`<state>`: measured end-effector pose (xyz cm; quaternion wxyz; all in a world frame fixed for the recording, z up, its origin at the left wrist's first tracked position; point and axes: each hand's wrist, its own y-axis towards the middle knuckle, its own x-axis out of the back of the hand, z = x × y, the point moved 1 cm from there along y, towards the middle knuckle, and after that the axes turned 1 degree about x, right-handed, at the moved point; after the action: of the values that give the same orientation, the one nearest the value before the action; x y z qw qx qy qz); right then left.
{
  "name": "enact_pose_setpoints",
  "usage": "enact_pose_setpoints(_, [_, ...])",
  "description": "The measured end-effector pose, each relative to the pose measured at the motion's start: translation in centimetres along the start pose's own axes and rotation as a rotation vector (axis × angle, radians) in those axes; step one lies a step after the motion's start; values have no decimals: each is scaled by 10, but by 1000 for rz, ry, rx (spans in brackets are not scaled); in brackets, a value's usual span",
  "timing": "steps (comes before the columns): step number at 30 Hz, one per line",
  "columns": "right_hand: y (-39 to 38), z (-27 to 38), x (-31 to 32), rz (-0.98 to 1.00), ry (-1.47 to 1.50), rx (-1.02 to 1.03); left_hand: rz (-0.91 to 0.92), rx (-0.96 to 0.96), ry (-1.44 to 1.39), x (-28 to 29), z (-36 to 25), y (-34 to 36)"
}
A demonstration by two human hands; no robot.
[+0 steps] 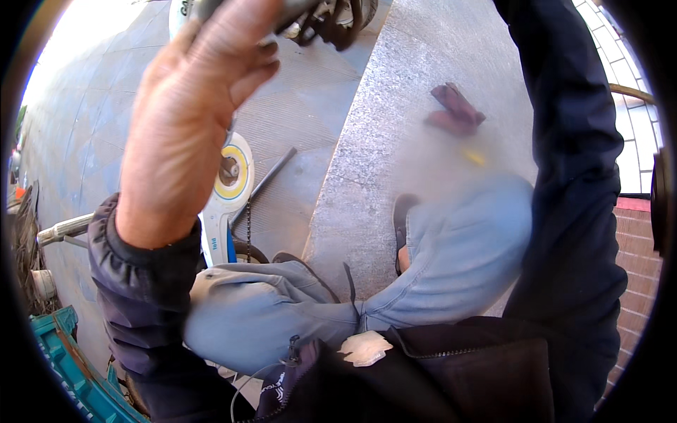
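Note:
My left hand (183, 127) is raised at the upper left, close to the camera and smeared by motion. Its fingers run partly past the top edge, so whether it grips anything is unclear. Dark, coiled-looking parts (331, 21) show just beyond it. Below the hand stands a white chain guard (215, 218) with a yellow ring, apparently on a small bicycle. A chain (248, 225) hangs beside it, and a grey bar (264, 185) slants away to the right. My right arm (571, 141) reaches up along the right side; its hand lies outside the picture.
On the pale stone slab (352, 162) lies a dark red crumpled thing (457, 111), perhaps a glove, near a blurred yellow object (474, 156). My bent knees in jeans (451, 247) occupy the lower middle. A teal crate (60, 359) sits lower left; a brick wall (638, 282) stands right.

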<state>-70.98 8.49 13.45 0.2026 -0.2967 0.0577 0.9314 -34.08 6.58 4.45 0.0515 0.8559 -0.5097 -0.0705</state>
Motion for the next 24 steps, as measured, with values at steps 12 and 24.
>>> enact_pose_setpoints(12, [-29, -251, 278, -431, -93, -531, 198, 910, -331, -176, 189, 11])
enact_pose_setpoints(24, [-99, -238, 357, -598, -352, -295, 377, 833, -393, -247, 229, 74])
